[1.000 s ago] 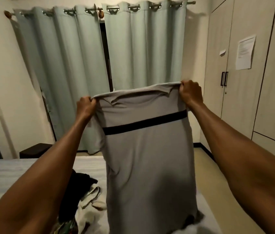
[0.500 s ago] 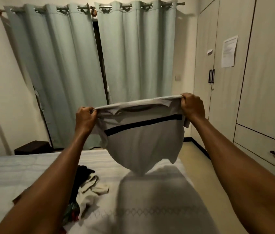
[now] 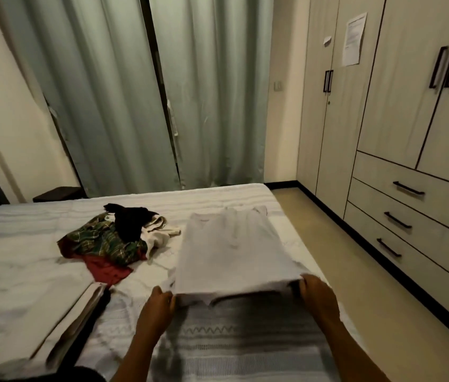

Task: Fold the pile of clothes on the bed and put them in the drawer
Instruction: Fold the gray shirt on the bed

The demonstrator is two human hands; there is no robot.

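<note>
- Grey shirt [image 3: 229, 252] lies spread along the right side of the bed [image 3: 19, 238], its far end reaching toward the far right corner, its near edge lifted off the cover.
- Left hand [image 3: 157, 304] pinches the near-left corner of that edge; right hand [image 3: 318, 295] pinches the near-right corner. Each grip is narrow, fingers curled over the cloth.
- Pile of unfolded clothes [image 3: 113, 238] sits mid-bed, just left of the shirt and apart from it: green plaid piece, black piece on top, white piece, red piece toward the near side.
- Something flat and pale [image 3: 74, 321] lies on the near-left part of the bed; blurred, cannot identify.
- Wardrobe drawers [image 3: 408, 213] stand shut across the floor from the bed's right edge.
- Handling, as judged: thin, light, limp fabric; it sags between the hands and will crease wherever it slackens. Best held at corners or along a hem, kept taut, and folded against the bed, not in the air.
- Fold barely begun; pile untouched.
</note>
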